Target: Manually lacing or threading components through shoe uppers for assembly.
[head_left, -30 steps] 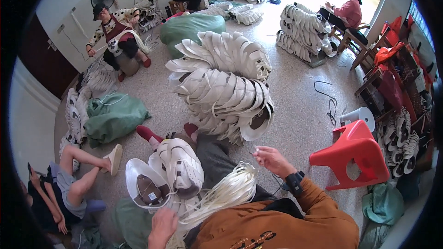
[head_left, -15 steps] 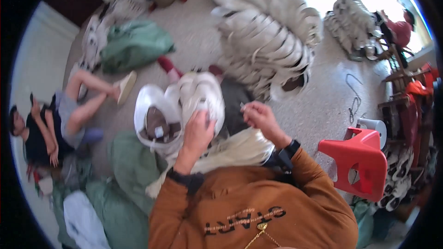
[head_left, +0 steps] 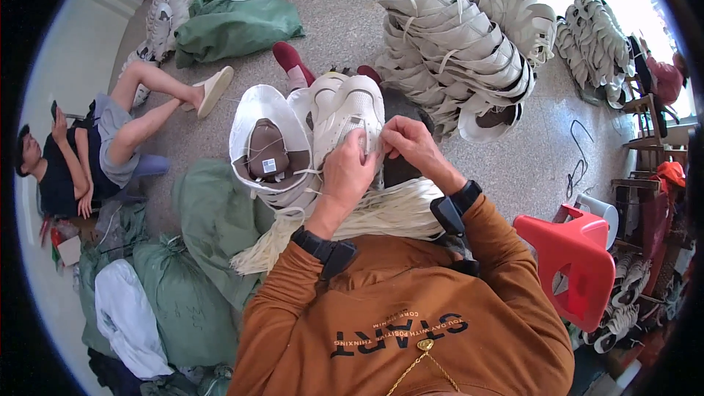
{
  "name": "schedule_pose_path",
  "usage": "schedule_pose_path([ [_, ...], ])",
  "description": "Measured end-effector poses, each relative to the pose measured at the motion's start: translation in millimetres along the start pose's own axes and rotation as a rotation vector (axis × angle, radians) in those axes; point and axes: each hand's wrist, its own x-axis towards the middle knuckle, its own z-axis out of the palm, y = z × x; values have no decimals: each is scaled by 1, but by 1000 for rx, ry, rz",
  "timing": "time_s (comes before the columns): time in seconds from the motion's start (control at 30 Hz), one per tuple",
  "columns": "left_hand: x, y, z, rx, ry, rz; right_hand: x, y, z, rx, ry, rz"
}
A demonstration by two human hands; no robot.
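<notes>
Together | left hand [head_left: 347, 173] on shoe upper [head_left: 356, 107], grip unclear | right hand [head_left: 412, 143] pinching, contents hidden

A shoe workshop: off-white mesh shoe uppers [head_left: 347, 108] lie under the left hand [head_left: 346, 174], a bundle of cream, lace-like strands [head_left: 400, 209] below both hands, bulging green fabric sacks [head_left: 183, 304] to their left, and a curved pile of nested grey-white uppers [head_left: 458, 55] beyond the right hand [head_left: 412, 144].
</notes>
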Motion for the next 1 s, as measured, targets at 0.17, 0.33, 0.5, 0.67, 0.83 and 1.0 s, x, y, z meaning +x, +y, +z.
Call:
schedule_pose_path([
  [0.17,5,-12,1,-223,-91,-76,13,-3,-3,-37,-77,82],
  [0.33,6,-16,0,-307,-127,-84,24,-5,-10,-72,-141,126],
  [0.5,9,-12,0,-328,-139,-63,39,-25,-19,-749,-145,-311],
  [0.67,5,-19,10,-232,-57,-39,51,-9,-19,-1040,-124,-664],
  [0.83,-6,-14,6,-151,-66,36,41,-31,-14,-1022,-229,-498],
  [1.0,-10,-5,5,-135,-59,108,36,-36,-8,-1184,-284,-559],
])
